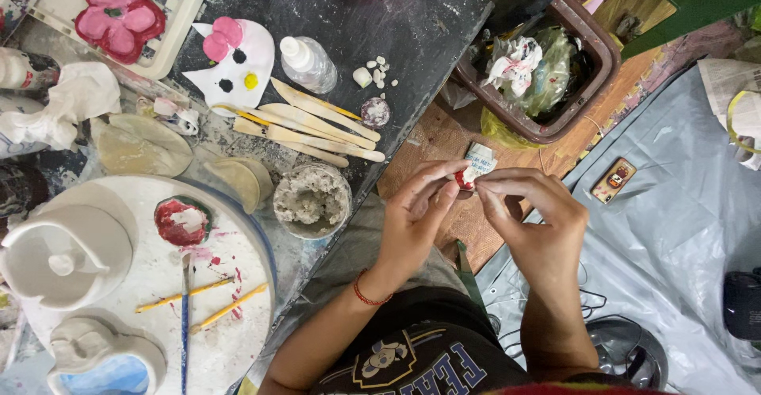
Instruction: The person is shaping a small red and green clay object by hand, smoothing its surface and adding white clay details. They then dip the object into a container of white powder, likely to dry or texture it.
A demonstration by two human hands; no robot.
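Observation:
My left hand [416,216] and my right hand [533,222] meet in front of me, off the right edge of the black table [412,22]. Together they pinch a small paint tube [474,166] with a red tip and a white, crumpled body. The left fingers grip the red end; the right fingers hold it from the other side. A red string bracelet [366,292] circles my left wrist.
On the table lie wooden sculpting tools [317,129], a white cat-face clay piece [236,62], a clear bottle [307,63] and a clay-filled cup [312,201]. A round white board [230,347] holds clay forms and brushes [186,308]. A brown waste bin [547,66] stands ahead, grey sheeting [682,205] to the right.

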